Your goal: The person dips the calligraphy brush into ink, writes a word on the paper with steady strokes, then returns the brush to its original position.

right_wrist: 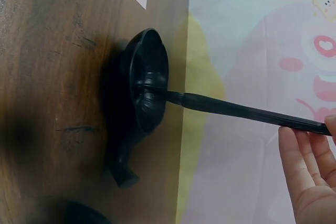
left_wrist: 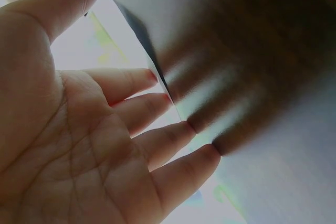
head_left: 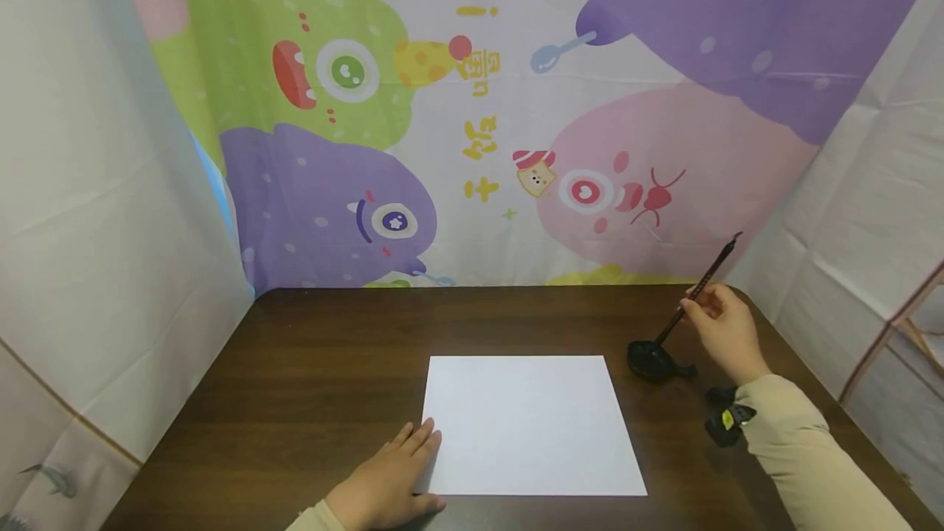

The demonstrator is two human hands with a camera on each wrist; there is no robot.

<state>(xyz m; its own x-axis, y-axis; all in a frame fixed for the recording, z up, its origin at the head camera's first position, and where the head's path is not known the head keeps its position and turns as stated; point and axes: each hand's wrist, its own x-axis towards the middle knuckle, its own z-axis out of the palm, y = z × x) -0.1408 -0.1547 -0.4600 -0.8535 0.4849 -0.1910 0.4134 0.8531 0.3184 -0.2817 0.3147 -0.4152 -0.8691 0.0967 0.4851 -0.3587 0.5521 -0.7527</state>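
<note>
My right hand (head_left: 726,330) pinches a dark writing brush (head_left: 706,279) around the middle of its handle, at the table's back right. The brush slants, its tip down inside a small black ink dish (head_left: 651,360) with a short spout-like handle. In the right wrist view the brush tip (right_wrist: 170,96) meets the inside of the dish's bowl (right_wrist: 149,72). A white sheet of paper (head_left: 531,428) lies flat in the middle of the table. My left hand (head_left: 391,474) rests flat at the sheet's left edge, fingers straight, fingertips (left_wrist: 212,150) at the paper.
The dark brown wooden table (head_left: 317,375) meets a curtain (head_left: 479,244) with cartoon monsters along its back edge. Pale cloth (head_left: 111,187) hangs at both sides. A black strap device (head_left: 726,418) sits at my right wrist.
</note>
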